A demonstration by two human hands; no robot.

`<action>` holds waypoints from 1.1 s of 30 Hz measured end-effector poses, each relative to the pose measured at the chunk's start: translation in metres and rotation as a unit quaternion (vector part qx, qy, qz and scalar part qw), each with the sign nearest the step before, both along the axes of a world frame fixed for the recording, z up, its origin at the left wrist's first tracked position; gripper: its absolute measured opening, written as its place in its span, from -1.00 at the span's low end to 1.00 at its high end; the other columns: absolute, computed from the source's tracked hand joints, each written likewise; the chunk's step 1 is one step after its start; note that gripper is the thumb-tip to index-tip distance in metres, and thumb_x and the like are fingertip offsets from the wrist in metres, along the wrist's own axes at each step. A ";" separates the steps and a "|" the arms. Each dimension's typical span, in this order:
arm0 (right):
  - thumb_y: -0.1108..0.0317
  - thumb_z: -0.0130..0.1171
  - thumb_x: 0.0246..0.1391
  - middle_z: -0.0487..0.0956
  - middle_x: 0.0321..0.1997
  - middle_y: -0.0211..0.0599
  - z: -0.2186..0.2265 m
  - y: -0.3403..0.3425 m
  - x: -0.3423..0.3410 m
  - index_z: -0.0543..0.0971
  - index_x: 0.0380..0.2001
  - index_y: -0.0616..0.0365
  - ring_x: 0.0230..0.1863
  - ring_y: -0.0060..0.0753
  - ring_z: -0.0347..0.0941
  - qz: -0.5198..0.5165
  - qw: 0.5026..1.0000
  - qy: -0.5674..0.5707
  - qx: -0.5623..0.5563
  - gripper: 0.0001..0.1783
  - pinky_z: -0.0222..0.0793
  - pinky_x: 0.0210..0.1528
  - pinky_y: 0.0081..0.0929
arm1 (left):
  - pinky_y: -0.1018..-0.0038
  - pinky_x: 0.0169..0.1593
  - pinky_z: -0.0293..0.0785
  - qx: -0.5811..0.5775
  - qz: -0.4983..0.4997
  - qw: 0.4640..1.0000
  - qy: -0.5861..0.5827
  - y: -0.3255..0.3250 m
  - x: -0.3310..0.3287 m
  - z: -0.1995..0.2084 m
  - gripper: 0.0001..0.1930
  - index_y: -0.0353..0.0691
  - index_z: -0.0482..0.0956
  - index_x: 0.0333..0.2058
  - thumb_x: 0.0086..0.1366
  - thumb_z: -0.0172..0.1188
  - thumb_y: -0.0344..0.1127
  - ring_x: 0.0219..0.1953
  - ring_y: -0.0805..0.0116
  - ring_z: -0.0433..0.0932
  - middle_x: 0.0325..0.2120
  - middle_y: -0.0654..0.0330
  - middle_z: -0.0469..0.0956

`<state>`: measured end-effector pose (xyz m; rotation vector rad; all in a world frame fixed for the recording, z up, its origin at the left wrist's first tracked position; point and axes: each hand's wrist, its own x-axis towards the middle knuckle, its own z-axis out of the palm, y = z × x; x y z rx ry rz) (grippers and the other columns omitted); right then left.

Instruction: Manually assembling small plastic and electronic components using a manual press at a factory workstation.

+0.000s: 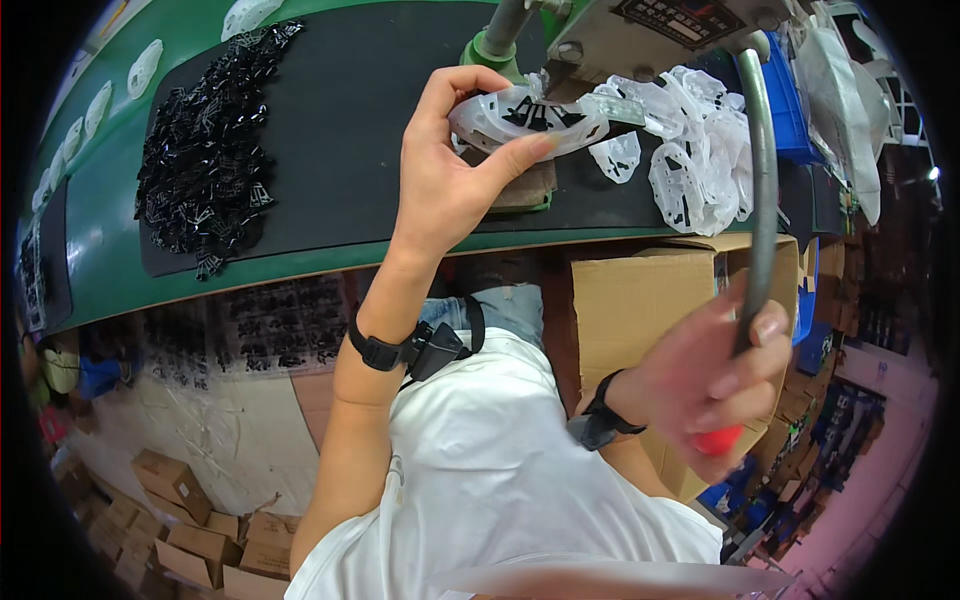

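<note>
My left hand (455,165) grips a translucent white plastic shell (487,118), thumb in front and fingers behind. Black clip pieces (543,117) sit in the shell's slots. The shell is held at the green and metal hand press (625,45), beneath its head. My right hand (715,375) is wrapped round the press's long metal lever (762,200), near its red knob (718,440); this hand is slightly blurred. The shell's underside and its contact with the press are hidden.
A heap of small black plastic pieces (205,150) lies at left on the dark mat (335,120). White shells (705,150) pile up right of the press, beside a blue bin (785,100). An open cardboard box (640,300) stands below the bench edge. More shells (98,108) line the far left.
</note>
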<state>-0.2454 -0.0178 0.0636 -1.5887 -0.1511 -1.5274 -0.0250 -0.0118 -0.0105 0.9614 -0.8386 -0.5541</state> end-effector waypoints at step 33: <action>0.35 0.04 0.17 0.53 -0.05 -0.11 -0.048 -0.025 0.064 0.49 -0.02 0.34 -0.01 -0.22 0.43 -0.368 0.903 0.141 0.170 -0.64 0.30 0.12 -0.34 | 0.66 -0.62 0.16 0.046 0.136 0.987 0.076 -0.026 0.072 -0.016 -0.84 -0.23 0.33 -0.24 0.42 0.09 -0.29 -0.69 0.63 0.27 -0.62 0.31 0.44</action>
